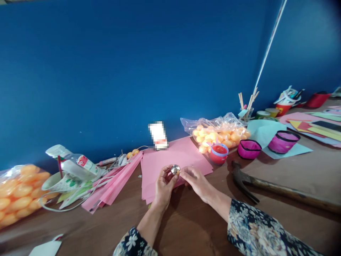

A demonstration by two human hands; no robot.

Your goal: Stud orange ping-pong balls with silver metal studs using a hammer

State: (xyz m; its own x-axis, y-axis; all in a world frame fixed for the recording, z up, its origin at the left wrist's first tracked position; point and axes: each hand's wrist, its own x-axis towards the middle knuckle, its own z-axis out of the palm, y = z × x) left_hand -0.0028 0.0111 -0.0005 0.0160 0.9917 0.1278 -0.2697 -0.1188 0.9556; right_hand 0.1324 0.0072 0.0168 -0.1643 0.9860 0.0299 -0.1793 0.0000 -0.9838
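Brown tabletop [114, 227], bearing flat pink paper sheets [170, 156]; left hand [163, 188], fingers narrowed, and right hand [198, 181], fingertips alongside, grip unclear; small, round, shiny silver piece [175, 170], left-held over the sheets. Step, as judged: close fingertip handling; next move calls for light, steady pressure.

A small, round, shiny silver thing [175, 170] sits up in the left hand's [165, 185] fingers, over the pink paper [174, 156]. The right hand's [195, 179] fingertips are right by it.
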